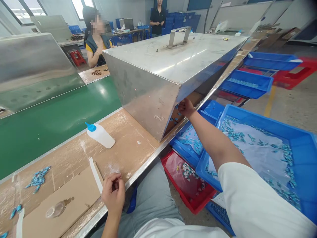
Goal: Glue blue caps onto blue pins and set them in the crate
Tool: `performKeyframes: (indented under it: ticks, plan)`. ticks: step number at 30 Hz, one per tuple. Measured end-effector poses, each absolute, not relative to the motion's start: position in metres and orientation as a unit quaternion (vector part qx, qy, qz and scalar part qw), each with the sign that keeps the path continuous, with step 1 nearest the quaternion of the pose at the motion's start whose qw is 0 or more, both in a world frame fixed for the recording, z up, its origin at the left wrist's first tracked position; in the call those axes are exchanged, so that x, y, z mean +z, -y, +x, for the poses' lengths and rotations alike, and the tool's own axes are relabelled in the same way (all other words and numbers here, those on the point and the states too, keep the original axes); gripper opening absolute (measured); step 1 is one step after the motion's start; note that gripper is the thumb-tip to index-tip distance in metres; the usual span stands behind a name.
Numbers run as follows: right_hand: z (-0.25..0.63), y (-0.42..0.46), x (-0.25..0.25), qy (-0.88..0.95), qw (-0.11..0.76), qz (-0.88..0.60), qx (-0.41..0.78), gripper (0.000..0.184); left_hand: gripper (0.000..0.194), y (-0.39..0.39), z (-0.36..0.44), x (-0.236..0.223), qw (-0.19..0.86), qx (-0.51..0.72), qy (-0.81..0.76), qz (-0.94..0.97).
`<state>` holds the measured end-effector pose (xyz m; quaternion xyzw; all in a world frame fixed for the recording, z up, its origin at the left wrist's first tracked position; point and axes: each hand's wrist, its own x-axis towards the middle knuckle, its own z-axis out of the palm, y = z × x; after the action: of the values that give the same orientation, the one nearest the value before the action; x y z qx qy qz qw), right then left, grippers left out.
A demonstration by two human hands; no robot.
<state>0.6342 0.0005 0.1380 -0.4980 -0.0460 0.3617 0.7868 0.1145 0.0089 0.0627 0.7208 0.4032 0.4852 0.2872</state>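
**My right hand is inside the metal box, my left at the bench edge**

The green belt [74, 105] runs along the far left side of my bench [128, 132], whose brown top stretches from the near left to the far right. On the bench stands the big metal box [148, 89], a handle [180, 29] on its lid and its side open towards my right. Right of the bench sits the large blue tray [304, 155], lined with a white sheet [255, 162] strewn with blue-green pieces. Across the belt, on the left, a person [97, 46] sits behind a heap of brown bits [97, 72]; another person [158, 18] stands farther off.

Lower down, between my legs and the large tray, a red tray [198, 207] holds small white and coloured pieces. At the near left, a sheet of cardboard [76, 195] lies on the bench with a white strip [96, 173] along its right end. Beyond it, the white bottle [102, 135] lies on its side, blue cap pointing left.

My right hand [187, 107] reaches in through the opening, fingers bent beside small blue pieces [175, 115] within; I cannot tell whether they grip one. My left hand [114, 193] is by the near edge, just right of the cardboard, fingers curled towards the thumb; whether anything is pinched there I cannot tell.

On the cardboard sits a small clear dish [58, 209], and left of the cardboard lies a little heap of blue bits [39, 178].
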Motion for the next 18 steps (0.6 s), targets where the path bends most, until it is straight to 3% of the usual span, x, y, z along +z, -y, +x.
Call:
performKeyframes:
  ticks: [6,10,13,18]
  plan:
    - [0.608,0.022,0.162,0.030,0.830,-0.395,0.391,0.027,0.008,-0.012,0.112,0.064,0.333,0.496,-0.397,0.697]
    - [0.556,0.044,0.180,0.001,0.883,-0.288,0.370,0.035,0.008,-0.001,0.117,0.066,0.397,0.528,-0.417,0.625]
    - [0.504,0.067,0.194,-0.025,0.909,-0.195,0.368,0.040,0.013,0.017,0.130,0.073,0.526,0.494,-0.407,0.560]
    - [0.413,0.095,0.207,-0.057,0.921,-0.173,0.343,0.032,0.023,0.044,0.168,0.116,0.764,0.408,-0.293,0.405]
